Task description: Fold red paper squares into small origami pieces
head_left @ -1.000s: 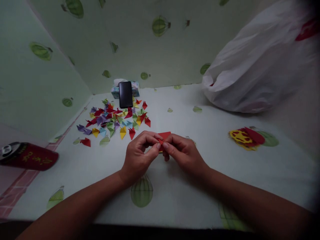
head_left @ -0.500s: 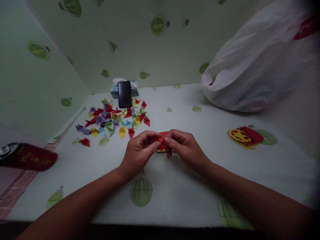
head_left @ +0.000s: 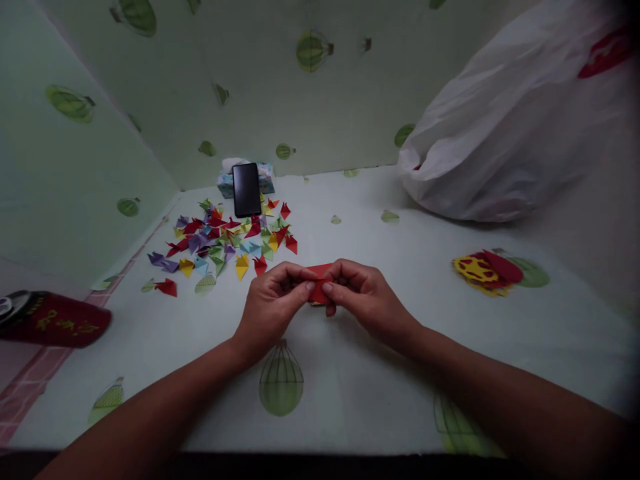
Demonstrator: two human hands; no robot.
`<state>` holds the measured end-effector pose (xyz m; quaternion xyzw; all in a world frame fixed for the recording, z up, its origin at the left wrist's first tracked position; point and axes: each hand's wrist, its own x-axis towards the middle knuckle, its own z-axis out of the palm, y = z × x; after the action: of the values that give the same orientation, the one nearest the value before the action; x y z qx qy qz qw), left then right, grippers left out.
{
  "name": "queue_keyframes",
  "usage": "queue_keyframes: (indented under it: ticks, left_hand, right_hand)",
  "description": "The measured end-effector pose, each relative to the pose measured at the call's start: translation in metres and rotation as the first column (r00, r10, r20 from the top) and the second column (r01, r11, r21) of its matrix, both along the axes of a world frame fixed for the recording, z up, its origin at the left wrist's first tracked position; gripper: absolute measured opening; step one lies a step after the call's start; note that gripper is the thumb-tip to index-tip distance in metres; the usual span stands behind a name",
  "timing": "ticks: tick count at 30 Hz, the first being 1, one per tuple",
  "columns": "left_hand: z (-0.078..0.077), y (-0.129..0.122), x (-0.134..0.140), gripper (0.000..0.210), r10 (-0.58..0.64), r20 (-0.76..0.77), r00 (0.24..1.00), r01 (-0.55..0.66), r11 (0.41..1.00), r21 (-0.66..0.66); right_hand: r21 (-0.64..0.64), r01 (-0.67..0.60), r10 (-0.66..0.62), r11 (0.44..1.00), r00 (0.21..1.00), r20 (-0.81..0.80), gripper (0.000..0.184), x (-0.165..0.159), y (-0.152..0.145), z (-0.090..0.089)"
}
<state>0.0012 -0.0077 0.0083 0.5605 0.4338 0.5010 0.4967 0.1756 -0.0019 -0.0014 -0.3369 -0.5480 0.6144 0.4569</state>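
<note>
Between my two hands is a small piece of folded red paper [head_left: 319, 288], pinched from both sides. My left hand [head_left: 277, 297] grips its left side with thumb and curled fingers. On its right side, my right hand [head_left: 363, 293] holds it the same way. The fingers hide much of the paper, so its folds are hard to make out. Behind it, a red sheet with a yellow edge below shows on the table. To the left lies a spread of small folded paper cranes [head_left: 220, 243] in red, yellow, green, blue and purple.
A black phone [head_left: 246, 190] leans on a tissue box [head_left: 225, 187] behind the cranes. A red can [head_left: 60, 320] lies at the left edge. Red and yellow paper cut-outs [head_left: 483, 272] are on the right, below a large white plastic bag [head_left: 490, 147].
The thumbs have shifted slightly on the red paper, and its visible part looks flatter between them. The whole view has moved a little. Both hands keep their hold.
</note>
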Motion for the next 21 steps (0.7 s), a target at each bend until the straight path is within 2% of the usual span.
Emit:
queue_keyframes:
  ticks: [5,12,21]
  left_hand:
    - [-0.0008,-0.0014,-0.0005,0.005,0.007,0.001,1.0,-0.007,1.0,-0.003]
    - [-0.003,-0.0001,-0.0021,0.004,0.006,-0.015,1.0,-0.005,0.997,0.071]
    - [-0.0028,0.0005,-0.0035,0.005,0.005,-0.006,1.0,-0.005,0.997,0.072]
  right_hand:
    - [-0.025,0.023,-0.024,0.999,1.0,-0.018,0.014,-0.0003,-0.0022,0.0024]
    - [-0.099,0.016,-0.023,0.995,0.997,-0.075,0.016,-0.0004,-0.0029,0.0005]
    - [-0.071,-0.023,0.014,0.997,0.992,-0.123,0.014,0.0013,-0.0013,-0.0009]
